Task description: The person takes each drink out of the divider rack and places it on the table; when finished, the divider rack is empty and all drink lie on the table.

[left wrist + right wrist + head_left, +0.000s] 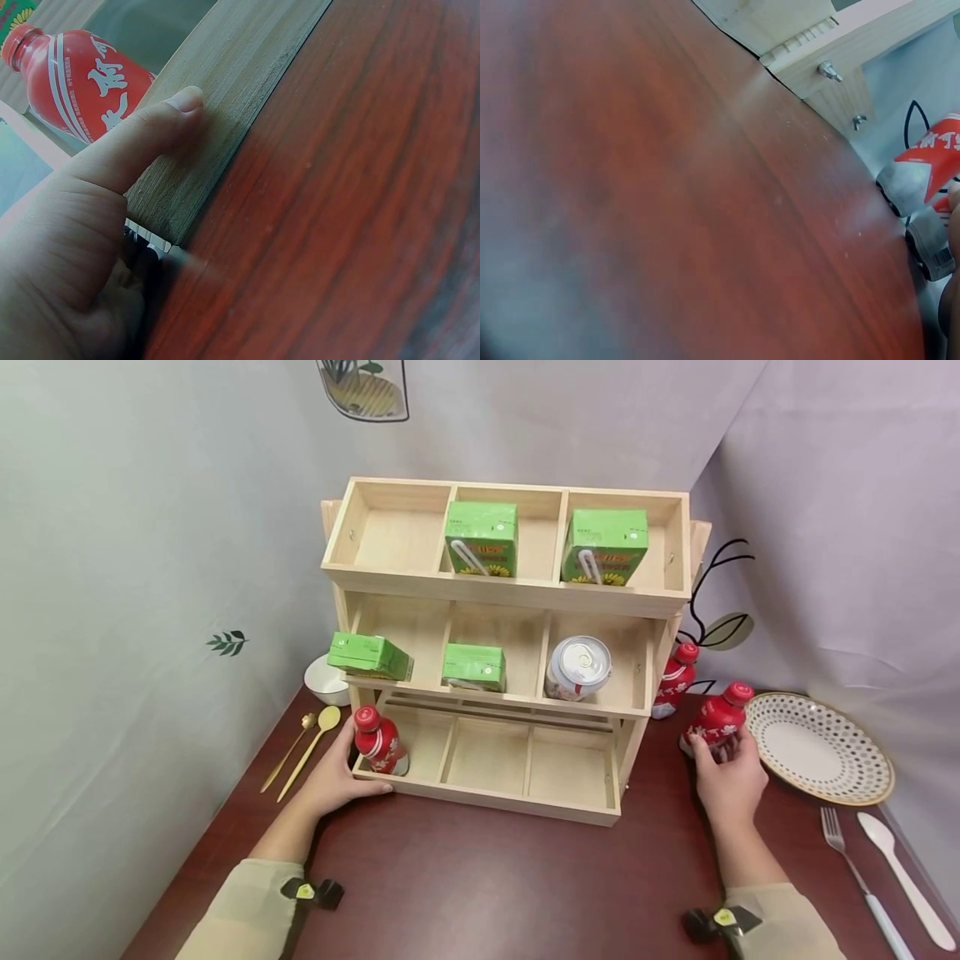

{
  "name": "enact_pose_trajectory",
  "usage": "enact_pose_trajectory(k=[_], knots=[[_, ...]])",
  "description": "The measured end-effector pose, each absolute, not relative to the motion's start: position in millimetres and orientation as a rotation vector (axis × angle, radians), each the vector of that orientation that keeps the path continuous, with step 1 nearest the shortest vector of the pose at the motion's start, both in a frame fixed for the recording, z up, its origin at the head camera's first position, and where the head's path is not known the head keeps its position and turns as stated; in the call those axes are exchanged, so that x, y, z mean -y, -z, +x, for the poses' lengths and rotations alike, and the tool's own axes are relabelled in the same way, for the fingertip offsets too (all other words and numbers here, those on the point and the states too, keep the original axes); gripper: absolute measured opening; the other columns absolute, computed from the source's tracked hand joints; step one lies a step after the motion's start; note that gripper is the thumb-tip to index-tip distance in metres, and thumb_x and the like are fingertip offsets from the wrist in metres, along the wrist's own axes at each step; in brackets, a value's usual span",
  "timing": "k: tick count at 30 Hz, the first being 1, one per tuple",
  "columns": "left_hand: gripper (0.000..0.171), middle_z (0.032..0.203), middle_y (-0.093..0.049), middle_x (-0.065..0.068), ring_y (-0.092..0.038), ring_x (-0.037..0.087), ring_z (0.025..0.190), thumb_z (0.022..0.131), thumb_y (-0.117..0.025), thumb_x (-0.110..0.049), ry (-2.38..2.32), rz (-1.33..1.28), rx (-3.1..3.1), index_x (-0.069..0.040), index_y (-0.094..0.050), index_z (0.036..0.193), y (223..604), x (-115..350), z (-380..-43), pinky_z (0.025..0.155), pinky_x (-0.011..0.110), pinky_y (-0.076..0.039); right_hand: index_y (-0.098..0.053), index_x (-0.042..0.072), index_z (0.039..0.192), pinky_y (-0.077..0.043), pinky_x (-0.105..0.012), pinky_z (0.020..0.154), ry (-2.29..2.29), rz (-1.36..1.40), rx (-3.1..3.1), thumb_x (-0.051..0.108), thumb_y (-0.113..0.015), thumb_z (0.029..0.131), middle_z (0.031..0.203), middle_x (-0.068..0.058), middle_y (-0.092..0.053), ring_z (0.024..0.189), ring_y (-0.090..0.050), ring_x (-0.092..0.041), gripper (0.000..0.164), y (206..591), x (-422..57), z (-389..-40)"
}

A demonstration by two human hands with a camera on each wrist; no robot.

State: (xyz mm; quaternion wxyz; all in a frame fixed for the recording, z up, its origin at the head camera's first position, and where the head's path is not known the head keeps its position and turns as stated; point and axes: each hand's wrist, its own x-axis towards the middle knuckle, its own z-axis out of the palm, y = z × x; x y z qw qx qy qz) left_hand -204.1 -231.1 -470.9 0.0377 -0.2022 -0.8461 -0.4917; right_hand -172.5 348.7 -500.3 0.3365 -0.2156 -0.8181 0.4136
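My left hand [337,781] grips the lower left front corner of a three-tier wooden shelf [498,798]. In the left wrist view its thumb [169,112] lies on the front board, while the other fingers are mostly hidden along the side. Just beside that hand, a red bottle [380,745] stands in the bottom left compartment. To the right of the shelf, my right hand [731,781] holds another red bottle [716,717] low down, over the table. A third red bottle [675,677] stands behind it, close to the shelf's side.
Green drink cartons [480,539] occupy the upper two tiers, with a can [579,667] at middle right. A dotted plate [870,768], fork [832,831] and white spoon [881,839] lie right. A white bowl [326,681] and gold spoons [300,772] are left.
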Motion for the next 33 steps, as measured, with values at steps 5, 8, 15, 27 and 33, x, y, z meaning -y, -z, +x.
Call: enact_pose_trajectory(k=[5,8,15,27,33], knots=[[0.130,0.149,-0.036,0.001,-0.029,0.021,0.139,0.056,-0.096,-0.023,1.499,-0.609,2.610,-0.026,-0.013,0.156,470.7,232.0,-203.2,0.110,0.037,-0.022,-0.046,0.019,0.143,-0.044,-0.030,0.095,-1.098,-0.581,2.110,0.038,-0.074,0.084,0.135,-0.006,-0.057,0.119,-0.056,-0.020,0.068,499.3,-348.6,-183.1],[0.130,0.149,-0.036,0.002,-0.029,0.022,0.138,0.056,-0.096,-0.023,1.503,-0.602,2.609,-0.025,-0.013,0.156,471.6,232.6,-202.3,0.110,0.035,-0.022,-0.045,0.020,0.144,-0.044,-0.032,0.097,-1.104,-0.594,2.102,0.038,-0.073,0.085,0.136,-0.007,-0.056,0.119,-0.056,-0.021,0.068,499.8,-349.0,-190.2],[0.129,0.149,-0.036,0.007,-0.029,0.027,0.138,0.056,-0.096,-0.024,1.497,-0.599,2.616,-0.028,-0.013,0.155,472.7,232.9,-199.4,0.108,0.057,-0.022,-0.041,0.021,0.147,-0.042,-0.037,0.100,-1.063,-0.624,2.116,0.039,-0.068,0.089,0.138,-0.005,-0.053,0.121,-0.054,-0.019,0.066,503.4,-348.3,-202.5],[0.129,0.150,-0.035,0.003,-0.028,0.022,0.139,0.056,-0.096,-0.022,1.513,-0.613,2.610,-0.020,-0.014,0.156,469.1,232.1,-202.7,0.109,0.053,-0.021,-0.038,0.024,0.148,-0.037,-0.035,0.105,-1.051,-0.644,2.110,0.036,-0.063,0.092,0.139,-0.005,-0.053,0.125,-0.050,-0.017,0.062,499.0,-348.9,-215.3],[0.129,0.151,-0.034,0.004,-0.028,0.023,0.139,0.056,-0.096,-0.022,1.507,-0.618,2.611,-0.016,-0.014,0.156,469.2,231.0,-203.4,0.110,0.046,-0.022,-0.038,0.022,0.148,-0.035,-0.035,0.106,-1.030,-0.613,2.071,0.031,-0.065,0.091,0.138,-0.008,-0.054,0.125,-0.050,-0.021,0.064,500.1,-352.0,-222.7]])
